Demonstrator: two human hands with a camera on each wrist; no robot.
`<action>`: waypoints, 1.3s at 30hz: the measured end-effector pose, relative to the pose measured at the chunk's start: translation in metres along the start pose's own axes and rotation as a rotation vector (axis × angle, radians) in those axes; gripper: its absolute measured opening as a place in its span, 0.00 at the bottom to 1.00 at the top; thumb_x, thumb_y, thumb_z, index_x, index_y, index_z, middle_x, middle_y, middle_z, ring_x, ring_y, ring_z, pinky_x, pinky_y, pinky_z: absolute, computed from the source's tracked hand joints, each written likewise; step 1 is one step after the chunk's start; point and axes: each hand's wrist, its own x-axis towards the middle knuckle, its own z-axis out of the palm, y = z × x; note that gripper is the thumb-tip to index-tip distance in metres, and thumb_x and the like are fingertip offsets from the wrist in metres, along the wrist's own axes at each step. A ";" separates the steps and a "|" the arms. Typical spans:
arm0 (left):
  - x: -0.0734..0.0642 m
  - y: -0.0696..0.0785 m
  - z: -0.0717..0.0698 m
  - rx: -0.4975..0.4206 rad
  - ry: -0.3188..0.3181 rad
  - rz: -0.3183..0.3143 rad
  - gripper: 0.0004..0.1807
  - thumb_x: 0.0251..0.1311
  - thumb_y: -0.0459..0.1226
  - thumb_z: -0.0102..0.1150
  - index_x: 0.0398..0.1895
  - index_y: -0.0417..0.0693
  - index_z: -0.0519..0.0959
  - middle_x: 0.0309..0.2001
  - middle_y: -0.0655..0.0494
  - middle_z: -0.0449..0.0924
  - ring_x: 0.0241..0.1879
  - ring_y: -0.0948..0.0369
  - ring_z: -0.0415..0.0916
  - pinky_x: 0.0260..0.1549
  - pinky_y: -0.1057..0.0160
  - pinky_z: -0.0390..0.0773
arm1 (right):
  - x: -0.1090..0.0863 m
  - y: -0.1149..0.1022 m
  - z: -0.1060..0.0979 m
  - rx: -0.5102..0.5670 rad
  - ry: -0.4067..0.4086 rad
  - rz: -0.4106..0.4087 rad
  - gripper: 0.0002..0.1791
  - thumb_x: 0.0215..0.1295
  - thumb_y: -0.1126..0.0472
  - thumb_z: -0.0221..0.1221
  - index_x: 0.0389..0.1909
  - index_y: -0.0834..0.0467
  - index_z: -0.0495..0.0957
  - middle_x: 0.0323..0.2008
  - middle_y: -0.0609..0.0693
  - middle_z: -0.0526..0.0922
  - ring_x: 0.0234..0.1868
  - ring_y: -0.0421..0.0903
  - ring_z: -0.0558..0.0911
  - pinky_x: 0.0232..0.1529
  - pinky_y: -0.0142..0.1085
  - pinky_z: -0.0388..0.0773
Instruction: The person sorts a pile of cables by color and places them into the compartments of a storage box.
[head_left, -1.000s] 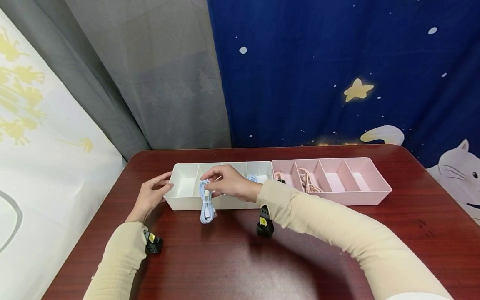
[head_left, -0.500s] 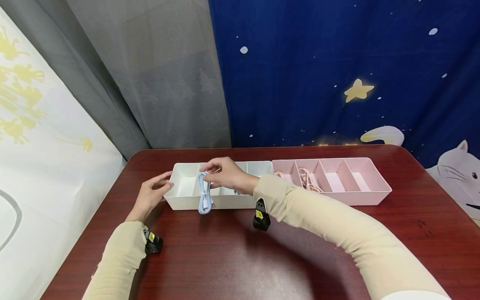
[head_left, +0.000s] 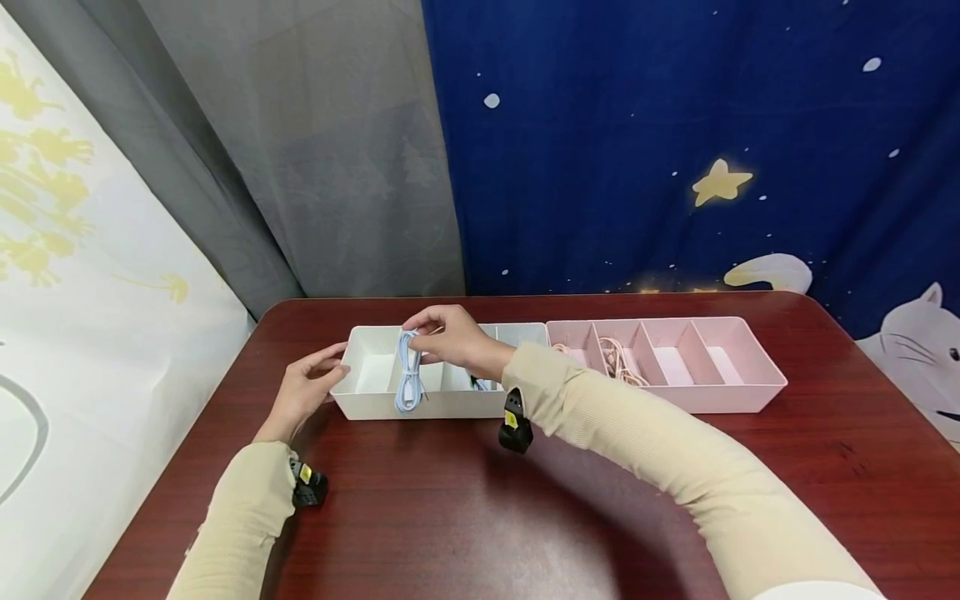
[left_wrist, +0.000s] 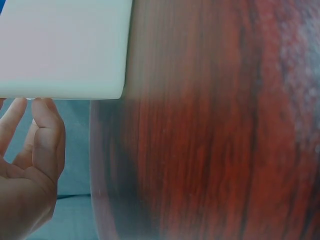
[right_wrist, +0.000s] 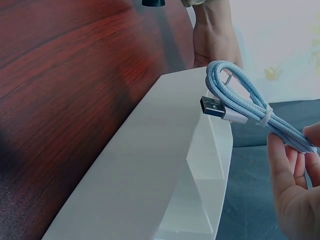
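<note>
My right hand (head_left: pixel 459 340) pinches one end of a coiled light-blue braided USB cable (head_left: pixel 408 383) between thumb and fingers. The bundle hangs down in front of the left part of a white divided organizer tray (head_left: pixel 450 407). In the right wrist view a white tie (right_wrist: pixel 266 116) holds the coil, and its USB plug (right_wrist: pixel 212 107) sticks out sideways. My left hand (head_left: pixel 302 390) touches the tray's left end. In the left wrist view its fingertips (left_wrist: pixel 42 106) rest against the end wall, slightly bent and not wrapped around it.
A pink divided tray (head_left: pixel 720 398) stands end to end with the white one, with pinkish cables (head_left: pixel 617 365) in its left compartments. Another cable (head_left: pixel 480 383) shows partly in the white tray, behind my right wrist. Curtains (head_left: pixel 360 167) hang behind the dark red table (head_left: pixel 420 517).
My right hand has lifted the blue cable upward and slightly away from me, from in front of the tray to over its front edge. The left hand stays at the tray's end.
</note>
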 end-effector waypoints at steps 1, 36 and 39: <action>0.000 0.000 0.000 0.000 -0.001 0.001 0.27 0.57 0.46 0.54 0.61 0.51 0.66 0.48 0.44 0.70 0.36 0.64 0.71 0.30 0.64 0.75 | 0.001 0.000 0.000 0.001 0.005 0.001 0.13 0.54 0.74 0.55 0.42 0.66 0.75 0.32 0.54 0.71 0.31 0.43 0.76 0.32 0.35 0.77; 0.001 -0.001 0.001 0.007 0.009 0.017 0.27 0.57 0.45 0.54 0.60 0.50 0.67 0.47 0.45 0.71 0.34 0.65 0.71 0.28 0.64 0.75 | 0.032 0.008 -0.002 -0.014 0.113 -0.009 0.14 0.55 0.72 0.56 0.44 0.67 0.75 0.32 0.53 0.70 0.33 0.44 0.75 0.34 0.34 0.77; 0.002 -0.001 0.001 0.009 0.010 0.016 0.27 0.57 0.45 0.54 0.60 0.50 0.67 0.47 0.45 0.71 0.34 0.65 0.71 0.28 0.64 0.75 | 0.034 0.011 -0.001 -0.015 0.126 -0.011 0.13 0.55 0.72 0.56 0.44 0.67 0.75 0.31 0.53 0.71 0.32 0.43 0.75 0.33 0.33 0.77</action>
